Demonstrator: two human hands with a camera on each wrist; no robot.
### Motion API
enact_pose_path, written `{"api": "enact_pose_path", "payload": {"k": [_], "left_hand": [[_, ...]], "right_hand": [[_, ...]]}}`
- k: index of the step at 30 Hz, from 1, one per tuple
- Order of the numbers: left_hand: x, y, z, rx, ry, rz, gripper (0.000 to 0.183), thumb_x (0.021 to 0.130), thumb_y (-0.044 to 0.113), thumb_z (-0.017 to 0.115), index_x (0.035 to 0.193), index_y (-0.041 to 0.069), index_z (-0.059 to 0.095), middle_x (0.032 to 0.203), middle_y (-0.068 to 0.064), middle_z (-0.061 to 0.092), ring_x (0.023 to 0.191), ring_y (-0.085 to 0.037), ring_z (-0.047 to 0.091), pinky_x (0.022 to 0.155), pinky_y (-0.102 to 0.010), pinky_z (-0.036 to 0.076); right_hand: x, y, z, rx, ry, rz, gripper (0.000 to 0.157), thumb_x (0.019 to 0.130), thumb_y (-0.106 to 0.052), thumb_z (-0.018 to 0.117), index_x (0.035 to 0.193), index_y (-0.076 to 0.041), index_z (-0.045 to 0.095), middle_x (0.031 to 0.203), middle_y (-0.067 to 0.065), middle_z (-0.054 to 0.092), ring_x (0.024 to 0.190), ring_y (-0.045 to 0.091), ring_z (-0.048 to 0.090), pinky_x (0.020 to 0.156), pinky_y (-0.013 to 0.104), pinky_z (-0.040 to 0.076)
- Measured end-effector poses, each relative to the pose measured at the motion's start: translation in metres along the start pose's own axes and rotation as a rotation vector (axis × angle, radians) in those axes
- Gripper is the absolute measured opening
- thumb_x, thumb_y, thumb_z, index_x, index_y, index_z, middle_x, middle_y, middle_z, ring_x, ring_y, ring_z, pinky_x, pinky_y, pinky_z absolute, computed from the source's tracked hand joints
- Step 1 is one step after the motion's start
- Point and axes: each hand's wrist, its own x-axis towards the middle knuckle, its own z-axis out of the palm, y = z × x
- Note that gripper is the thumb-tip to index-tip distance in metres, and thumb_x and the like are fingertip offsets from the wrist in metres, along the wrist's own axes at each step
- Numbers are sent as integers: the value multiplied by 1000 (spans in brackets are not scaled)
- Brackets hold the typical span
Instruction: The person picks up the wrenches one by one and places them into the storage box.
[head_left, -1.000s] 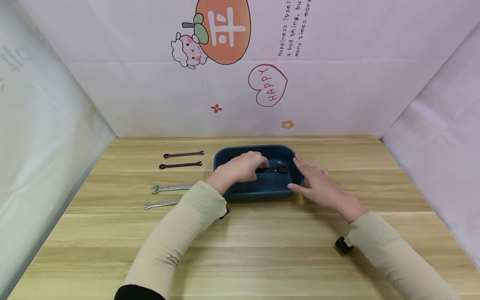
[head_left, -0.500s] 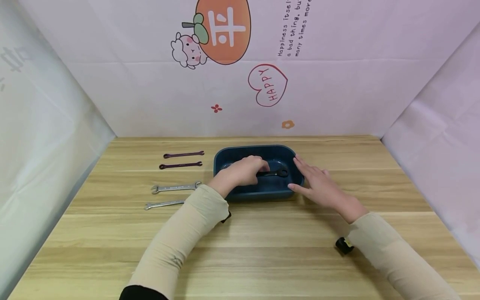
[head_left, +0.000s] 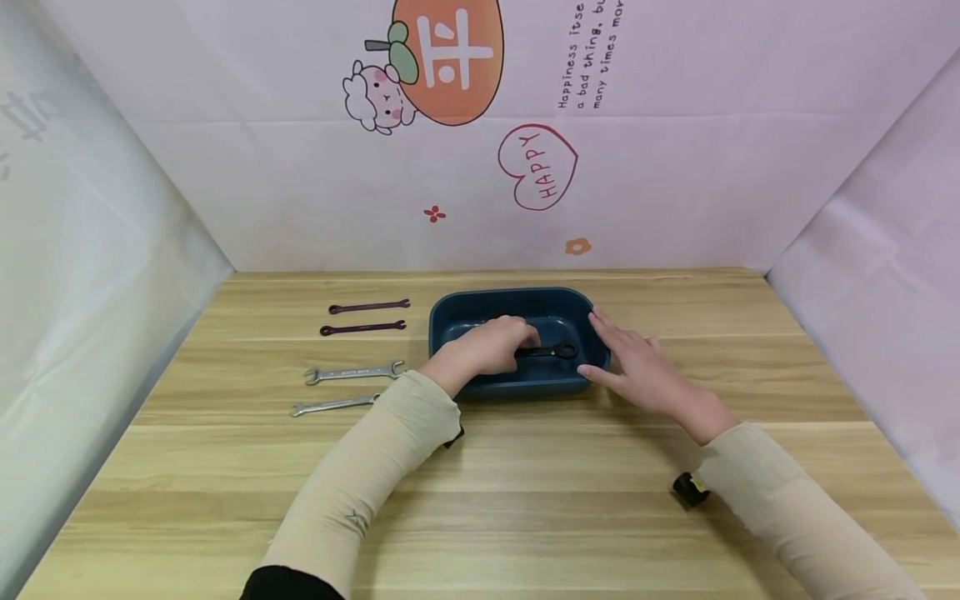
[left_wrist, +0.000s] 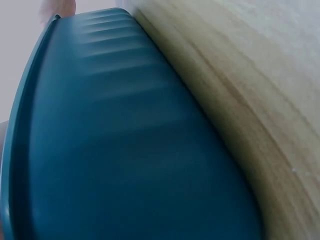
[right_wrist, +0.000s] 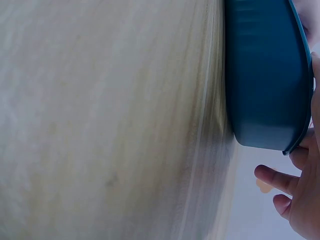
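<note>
Honestly looks less like a real room than a little tabletop booth walled off with sheets. There's a wood-grain tabletop, a pale back sheet rising right behind it, and more white stuff closing in the left side and right side. The wrenches kinda say workshop, but the decor sure doesn't: cartoon sheep, big orange fruit, a "HAPPY" heart, all printed sideways. Whether the building around it is a home, lab or office, no telling.
</note>
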Motion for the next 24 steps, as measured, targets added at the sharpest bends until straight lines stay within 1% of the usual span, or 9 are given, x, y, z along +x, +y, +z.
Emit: {"api": "enact_pose_path", "payload": {"k": [5,12,19,24], "left_hand": [[0,0,2,7,-12,-8,39,94,-5,66,130,9,69,121,-8,64,108,-20,60,97,-33,50],[0,-3,6,26,-32,-4,39,94,-7,65,131,8,69,123,-7,66,111,-20,61,95,-31,51],[-2,-8,8,26,-46,-17,39,95,-6,66,130,9,69,123,-7,66,110,-19,61,93,-31,52],[3,-6,9,10,-52,-4,39,95,-7,66,131,9,69,124,-6,67,111,-18,62,92,-29,52]], "right_hand": [[0,1,0,6,-2,-1,88,103,-53,54,165,-7,13,170,12,9,145,50,29,107,74,17],[1,1,3,-8,-3,2,88,103,-54,55,165,-7,14,170,12,10,144,49,31,104,67,23],[6,0,6,9,-8,-3,88,103,-54,54,165,-8,12,170,11,9,144,49,30,105,69,21],[2,1,1,30,-2,1,88,103,-51,56,165,-6,12,170,13,9,143,50,29,105,70,20]]}}
